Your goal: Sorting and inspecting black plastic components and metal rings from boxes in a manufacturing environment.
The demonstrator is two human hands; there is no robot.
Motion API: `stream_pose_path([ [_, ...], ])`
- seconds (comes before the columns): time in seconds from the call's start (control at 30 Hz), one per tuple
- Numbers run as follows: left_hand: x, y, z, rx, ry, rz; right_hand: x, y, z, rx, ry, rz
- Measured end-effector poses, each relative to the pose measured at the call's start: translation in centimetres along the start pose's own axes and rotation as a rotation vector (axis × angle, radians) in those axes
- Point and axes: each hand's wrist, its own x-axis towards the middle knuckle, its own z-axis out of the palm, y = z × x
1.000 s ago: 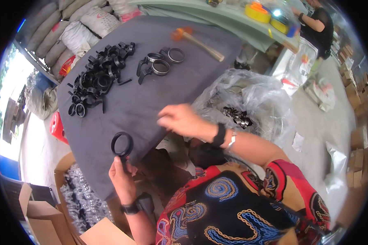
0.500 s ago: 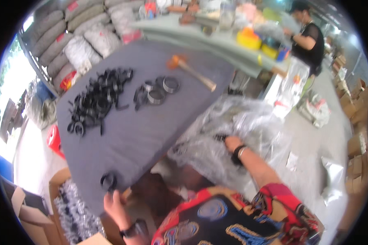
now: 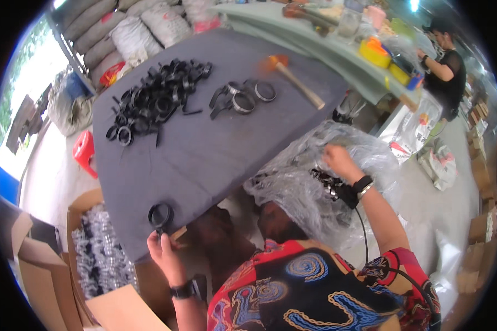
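My left hand point(image 3: 164, 255) is closed in a pinch on the short stem of a black ring-shaped clamp point(image 3: 161, 214), at the table's near left edge. My right hand point(image 3: 342, 161) is over a crumpled clear plastic bag point(image 3: 292, 182), its fingers curled together; whether anything is between them is hidden. Beside that hand, small shiny dark metal parts point(image 3: 327, 182) lie in the bag. On the grey-topped table point(image 3: 176, 160) sits a large heap of black ring clamps point(image 3: 160, 96). To its right is a small group of similar clamps point(image 3: 242, 100) with silvery rims.
A mallet point(image 3: 298, 83) with an orange head lies at the table's far right. An open carton point(image 3: 85, 198) of shiny silvery parts stands at lower left, near a red stool point(image 3: 84, 151). A person point(image 3: 450, 71) works beside a green-topped bench point(image 3: 292, 33).
The view has shifted, so the table appears higher and farther right. My right hand has moved off the dark metal parts, which now show more fully. My left hand still holds the clamp.
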Motion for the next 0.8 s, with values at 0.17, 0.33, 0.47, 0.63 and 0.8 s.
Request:
stream_pose_path([
  [0.17,-0.4,-0.7,-1.4,0.005,0.087,0.050,4.1,-13.1,-4.0,0.746,-0.262,0.099],
  [0.33,-1.4,-1.6,-2.5,-0.073,0.057,-0.038,6.8,-21.0,-1.0,0.943,-0.466,0.026],
  [0.47,-1.3,-1.4,-2.7,-0.119,-0.018,-0.099,9.1,-25.5,3.2,0.930,-0.561,-0.026],
  [0.63,-1.2,-1.5,-3.0,-0.100,-0.055,-0.139,10.7,-28.5,6.7,0.707,-0.631,-0.033],
  [0.8,-1.1,-1.7,-3.1,-0.109,-0.112,-0.138,11.0,-28.9,7.9,0.720,-0.589,-0.293],
])
